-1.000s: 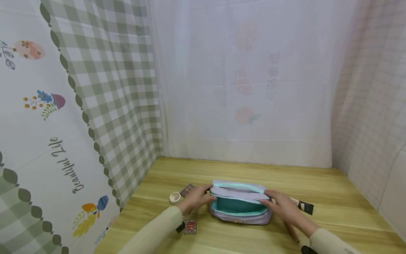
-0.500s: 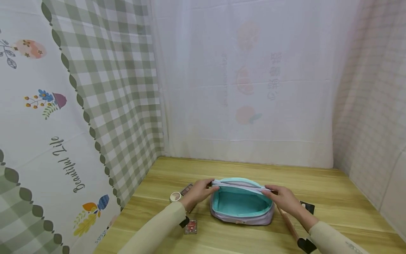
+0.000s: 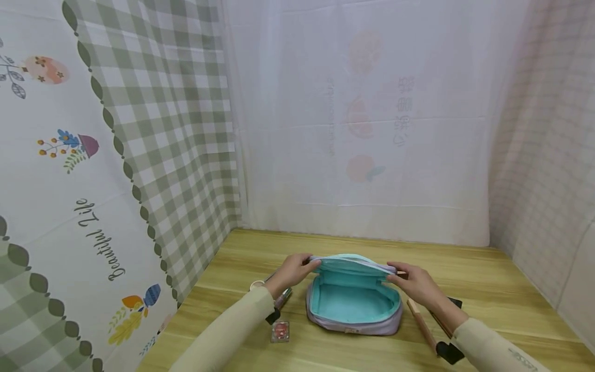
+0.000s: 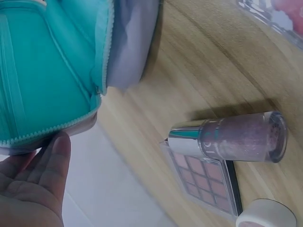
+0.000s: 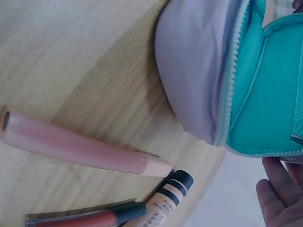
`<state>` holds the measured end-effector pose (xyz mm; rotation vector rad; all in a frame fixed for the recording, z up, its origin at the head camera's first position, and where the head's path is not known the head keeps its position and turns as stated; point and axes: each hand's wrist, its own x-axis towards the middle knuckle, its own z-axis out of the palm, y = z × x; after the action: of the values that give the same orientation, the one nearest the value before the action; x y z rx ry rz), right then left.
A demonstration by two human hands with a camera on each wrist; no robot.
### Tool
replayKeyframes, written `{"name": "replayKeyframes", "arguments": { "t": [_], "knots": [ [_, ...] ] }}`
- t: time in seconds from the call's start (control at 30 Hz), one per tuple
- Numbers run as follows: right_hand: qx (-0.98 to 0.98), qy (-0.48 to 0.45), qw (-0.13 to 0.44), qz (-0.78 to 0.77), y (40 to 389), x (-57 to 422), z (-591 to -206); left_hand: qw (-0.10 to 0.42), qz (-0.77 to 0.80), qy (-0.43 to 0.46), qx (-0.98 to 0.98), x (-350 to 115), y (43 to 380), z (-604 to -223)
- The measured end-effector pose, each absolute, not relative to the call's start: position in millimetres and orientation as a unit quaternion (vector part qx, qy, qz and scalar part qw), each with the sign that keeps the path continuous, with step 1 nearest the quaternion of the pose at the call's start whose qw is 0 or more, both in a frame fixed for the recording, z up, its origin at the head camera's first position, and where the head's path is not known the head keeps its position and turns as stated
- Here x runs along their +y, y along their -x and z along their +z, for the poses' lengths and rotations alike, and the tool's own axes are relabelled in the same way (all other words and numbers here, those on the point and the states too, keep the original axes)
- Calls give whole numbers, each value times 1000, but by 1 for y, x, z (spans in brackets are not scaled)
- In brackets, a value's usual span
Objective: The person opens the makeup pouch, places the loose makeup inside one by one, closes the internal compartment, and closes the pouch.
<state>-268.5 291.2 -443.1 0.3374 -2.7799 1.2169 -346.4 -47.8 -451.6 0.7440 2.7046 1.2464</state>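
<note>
A lilac cosmetic bag (image 3: pixel 372 328) with a turquoise lining stands on the table, its zip undone and its inside facing up and forward. By the lid's left corner, my left hand (image 3: pixel 292 272) pinches the zipped edge between thumb and fingers. My right hand (image 3: pixel 415 282) grips the lid's right corner the same way. The lid is raised at the back, and no items show inside the bag. In the left wrist view, the lid edge lies over the fingers (image 4: pixel 59 156); in the right wrist view, fingertips (image 5: pixel 274 168) press the zip edge.
Left of the bag lie a glittery bottle (image 4: pixel 236 137), an eyeshadow palette (image 4: pixel 201 182), a round white pot (image 4: pixel 270 213) and a small red-centred case (image 3: pixel 280 331). On the right are a pink tube (image 5: pixel 80 146), a lip gloss (image 5: pixel 94 218) and a beige squeeze tube (image 5: pixel 163 203).
Both hands have lifted the bag's lid up and back. The opening has widened from a narrow slot, showing more of the turquoise inside.
</note>
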Motion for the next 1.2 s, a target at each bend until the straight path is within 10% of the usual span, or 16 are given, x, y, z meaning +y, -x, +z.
{"name": "replayKeyframes", "arguments": {
  "t": [1.2],
  "knots": [
    [-917, 1, 112, 383, 298, 280, -439, 0, 436, -209, 875, -41, 355, -454]
  ]
}}
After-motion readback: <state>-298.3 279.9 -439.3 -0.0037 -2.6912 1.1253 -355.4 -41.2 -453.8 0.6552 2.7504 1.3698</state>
